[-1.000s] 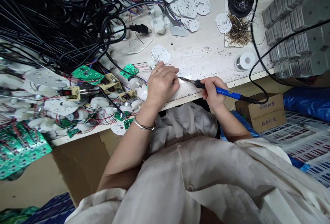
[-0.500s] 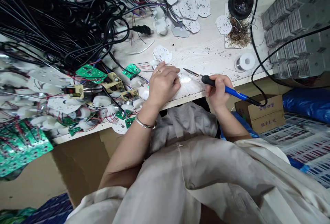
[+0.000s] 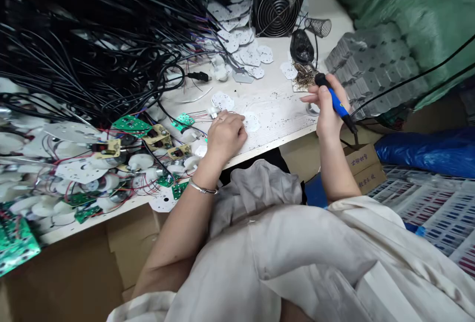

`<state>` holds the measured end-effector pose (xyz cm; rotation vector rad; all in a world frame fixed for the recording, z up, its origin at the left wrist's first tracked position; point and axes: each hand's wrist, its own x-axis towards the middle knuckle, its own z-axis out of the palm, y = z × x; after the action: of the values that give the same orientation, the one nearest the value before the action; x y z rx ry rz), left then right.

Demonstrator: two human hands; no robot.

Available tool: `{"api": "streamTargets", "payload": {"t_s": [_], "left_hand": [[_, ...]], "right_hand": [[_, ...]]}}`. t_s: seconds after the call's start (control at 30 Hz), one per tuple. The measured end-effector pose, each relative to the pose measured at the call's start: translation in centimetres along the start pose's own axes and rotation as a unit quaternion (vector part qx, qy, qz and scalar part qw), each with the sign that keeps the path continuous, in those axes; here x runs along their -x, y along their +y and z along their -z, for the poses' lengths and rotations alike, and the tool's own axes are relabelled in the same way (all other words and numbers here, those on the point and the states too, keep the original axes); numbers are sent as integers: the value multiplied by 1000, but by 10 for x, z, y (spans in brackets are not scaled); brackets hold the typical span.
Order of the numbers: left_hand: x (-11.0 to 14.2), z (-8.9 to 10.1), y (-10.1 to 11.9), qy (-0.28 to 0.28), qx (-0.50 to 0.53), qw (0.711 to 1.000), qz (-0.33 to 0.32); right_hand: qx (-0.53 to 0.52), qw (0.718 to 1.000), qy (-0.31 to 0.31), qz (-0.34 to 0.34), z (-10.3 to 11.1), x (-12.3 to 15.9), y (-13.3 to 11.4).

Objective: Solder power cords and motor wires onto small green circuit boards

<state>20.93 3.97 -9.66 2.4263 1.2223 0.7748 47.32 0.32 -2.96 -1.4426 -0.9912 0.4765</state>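
Note:
My right hand (image 3: 330, 107) grips a soldering iron (image 3: 337, 103) by its blue and black handle. The iron's tip end points up and left, at the debris-covered pad (image 3: 305, 77) just below a dark, teardrop-shaped dish (image 3: 302, 47). My left hand (image 3: 226, 136) rests on the bench with fingers curled down; whatever is under the fingertips is hidden. Beside those fingers sit a small white plastic part (image 3: 213, 112) with thin wires and a white octagonal circuit board (image 3: 222, 100). Another white board (image 3: 251, 122) lies to the right of this hand. Partly behind my right hand is a solder spool (image 3: 312, 109).
Black cables (image 3: 122, 60) pile up at the back left. Green circuit boards (image 3: 131, 126), white motors (image 3: 141, 161) and wires crowd the left bench. A fan (image 3: 278, 10) stands at the back, with stacked grey plates (image 3: 374, 69) to the right. A cardboard box (image 3: 365, 168) sits below.
My right hand has carried the soldering iron from beside my left hand, right and away from me, to the debris-covered pad. My left hand stays by the white part. The view has shifted.

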Motion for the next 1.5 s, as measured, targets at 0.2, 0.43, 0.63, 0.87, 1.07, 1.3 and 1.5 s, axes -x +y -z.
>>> {"api": "streamTargets", "payload": {"t_s": [0.2,0.43,0.63,0.87,1.07,1.3,1.5], "left_hand": [[-5,0,7,-45,-12,999,9],[31,39,19,52,-13,999,11],[102,104,3,199,-70,977,23],[153,132,-7,289,-110,951,23],[146,153,-16,340,-107,931,84],[144,173,-40,330,-68,927,161],[120,189,-79,387,55,891,231]], "right_hand": [[47,998,39,-18,-1,-70,-7],[36,984,114,-133,-22,-129,-19],[-117,965,73,-225,-29,-145,-6],[-223,934,0,-280,-49,-105,15],[-168,916,-238,-277,-108,-26,-14],[-32,930,-346,-122,-169,23,-52],[16,931,-346,-117,-205,33,-57]]}}
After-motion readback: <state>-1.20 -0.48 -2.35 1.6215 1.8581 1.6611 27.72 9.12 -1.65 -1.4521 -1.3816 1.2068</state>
